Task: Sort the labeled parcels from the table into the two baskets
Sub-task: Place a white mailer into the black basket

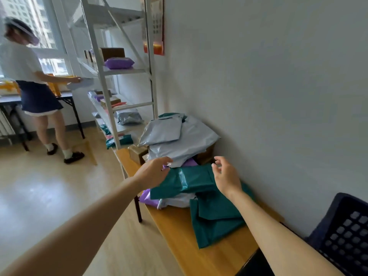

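A heap of parcels lies on the wooden table (199,251) against the wall. On top at the near side is a teal parcel (189,181); behind it are grey parcels (179,140), a purple one (146,198) and a white one underneath. A larger teal parcel (215,220) lies nearer me. My left hand (153,174) hovers at the left end of the top teal parcel, fingers relaxed, close to the grey parcel's edge. My right hand (226,178) is above the teal parcel's right end, fingers loosely spread, holding nothing. A dark basket (346,232) stands at the lower right.
White metal shelving (111,92) with more parcels and boxes stands past the table's far end. Another person (29,80) works at a dark table by the window at the far left. The wood floor (49,196) lies to my left.
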{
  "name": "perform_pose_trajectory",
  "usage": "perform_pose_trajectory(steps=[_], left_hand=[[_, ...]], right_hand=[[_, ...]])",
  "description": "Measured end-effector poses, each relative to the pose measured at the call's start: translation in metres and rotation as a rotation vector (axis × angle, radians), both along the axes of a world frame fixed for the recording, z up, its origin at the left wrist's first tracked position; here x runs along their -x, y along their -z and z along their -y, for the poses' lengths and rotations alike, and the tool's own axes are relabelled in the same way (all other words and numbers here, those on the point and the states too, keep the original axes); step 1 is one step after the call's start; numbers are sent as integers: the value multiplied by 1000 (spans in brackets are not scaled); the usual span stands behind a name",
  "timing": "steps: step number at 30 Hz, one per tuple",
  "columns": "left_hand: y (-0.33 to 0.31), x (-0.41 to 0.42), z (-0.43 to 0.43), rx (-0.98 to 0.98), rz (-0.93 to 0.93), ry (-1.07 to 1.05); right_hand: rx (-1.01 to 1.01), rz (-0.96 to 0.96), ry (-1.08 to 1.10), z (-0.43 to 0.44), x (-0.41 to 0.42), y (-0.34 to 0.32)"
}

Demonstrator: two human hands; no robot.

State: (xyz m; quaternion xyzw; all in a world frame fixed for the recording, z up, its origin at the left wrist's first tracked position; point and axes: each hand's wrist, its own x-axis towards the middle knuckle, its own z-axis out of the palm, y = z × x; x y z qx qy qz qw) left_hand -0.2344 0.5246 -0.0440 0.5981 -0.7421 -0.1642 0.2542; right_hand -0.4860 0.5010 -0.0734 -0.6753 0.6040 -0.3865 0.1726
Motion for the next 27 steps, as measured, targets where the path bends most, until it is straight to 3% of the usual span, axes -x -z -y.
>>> perform_pose_trajectory(steps=[12,22,27], left_hand=[[49,-91,143,-42,32,-33],[63,-171,273,-67,38,96],[67,-223,337,-68,240,209]], right_hand=[[-114,3,33,128,-60,27],[-151,-25,174,214,-128,43],[-175,-111,271,262,-157,38]])
